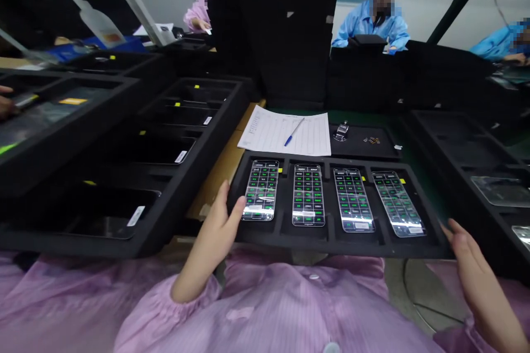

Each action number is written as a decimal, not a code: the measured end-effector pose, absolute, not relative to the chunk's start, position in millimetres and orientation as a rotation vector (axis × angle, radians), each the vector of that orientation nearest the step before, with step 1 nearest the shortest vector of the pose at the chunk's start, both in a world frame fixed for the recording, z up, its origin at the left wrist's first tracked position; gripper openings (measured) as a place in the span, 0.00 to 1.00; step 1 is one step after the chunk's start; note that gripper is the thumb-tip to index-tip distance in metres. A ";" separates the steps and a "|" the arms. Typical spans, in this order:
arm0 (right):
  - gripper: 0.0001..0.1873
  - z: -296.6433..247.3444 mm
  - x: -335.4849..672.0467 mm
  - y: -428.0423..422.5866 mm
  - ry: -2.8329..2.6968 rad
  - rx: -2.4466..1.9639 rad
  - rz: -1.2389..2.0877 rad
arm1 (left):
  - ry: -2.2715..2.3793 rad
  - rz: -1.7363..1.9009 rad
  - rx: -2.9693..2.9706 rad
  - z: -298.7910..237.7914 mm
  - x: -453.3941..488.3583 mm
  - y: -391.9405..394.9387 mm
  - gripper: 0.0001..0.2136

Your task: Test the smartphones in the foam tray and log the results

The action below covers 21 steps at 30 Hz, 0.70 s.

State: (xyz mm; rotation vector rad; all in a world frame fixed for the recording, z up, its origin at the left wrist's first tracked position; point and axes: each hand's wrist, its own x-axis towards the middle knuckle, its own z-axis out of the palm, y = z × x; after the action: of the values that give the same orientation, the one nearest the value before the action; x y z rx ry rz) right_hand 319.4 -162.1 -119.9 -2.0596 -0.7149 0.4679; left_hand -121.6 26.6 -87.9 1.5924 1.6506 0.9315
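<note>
A black foam tray (269, 237) lies in front of me, with several phones in its slots. Each screen is lit with a grid of green text, as on the leftmost phone (261, 190) and the rightmost phone (399, 204). My left hand (215, 226) grips the tray's left end, thumb over the rim beside the leftmost phone. At the right end, my right hand (470, 253) holds the tray's edge, its fingers partly hidden. Small yellow tabs stick out beside some phones.
Behind the tray lie a printed sheet (265, 132) with a blue pen (293, 132) and a dark tray (360, 149) bearing small metal parts. Foam trays of dark-screened phones (111, 215) stand left; another foam tray (451, 138) is right. Co-workers sit beyond black panels (290, 38).
</note>
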 end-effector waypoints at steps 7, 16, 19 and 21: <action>0.52 -111.6 304.7 -156.7 -0.827 -2.280 0.330 | 1.713 0.970 1.697 -95.0 -120.0 24.9 0.38; 0.39 -94.9 265.8 -112.6 -1.534 -2.109 0.053 | 1.532 0.642 2.339 -80.1 -84.0 21.0 0.30; 0.33 -92.6 251.0 -82.4 -1.945 -1.895 0.201 | 1.289 0.307 2.443 -76.7 -56.1 20.9 0.31; 0.34 -95.6 247.8 -74.0 -2.045 -1.897 0.257 | 1.246 0.165 2.461 -74.9 -46.6 18.9 0.31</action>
State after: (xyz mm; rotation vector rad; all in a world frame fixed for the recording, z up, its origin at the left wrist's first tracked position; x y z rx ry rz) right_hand 247.8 -74.0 -95.6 -1.8974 -2.0445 0.2575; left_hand -46.6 18.9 -74.9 2.4610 1.2455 0.1647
